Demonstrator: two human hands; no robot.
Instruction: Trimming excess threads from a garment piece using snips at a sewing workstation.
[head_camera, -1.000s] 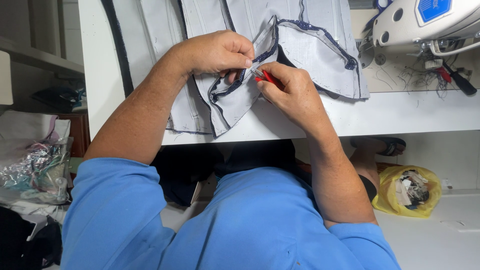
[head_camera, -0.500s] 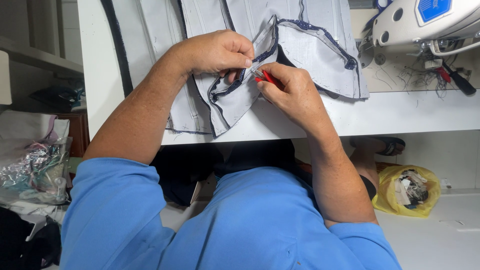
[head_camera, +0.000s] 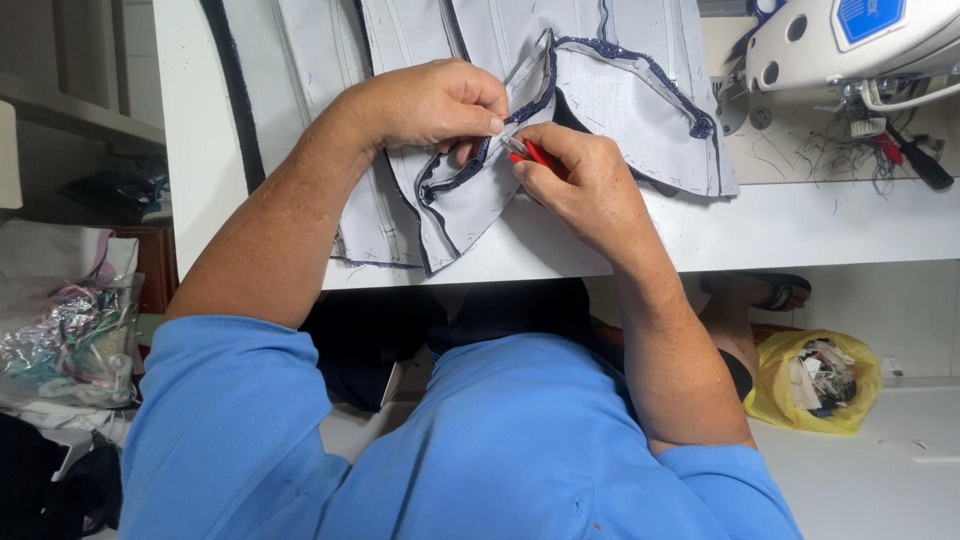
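Bench: we see a white bench (head_camera: 800, 225) with a white sewing machine (head_camera: 850, 40) at its far right corner
Fabric: a pale grey fabric piece with dark blue stitched edging (head_camera: 620, 100) lies spread on the bench, one fold lifted between both hands
Left hand: our left hand (head_camera: 425, 105) is closed, pinching the fold's edge
Right hand: our right hand (head_camera: 585, 180) grips a small red-handled tool (head_camera: 535, 155), its tip at the seam
Floor: a yellow plastic bag of scraps (head_camera: 815, 380) sits below at right
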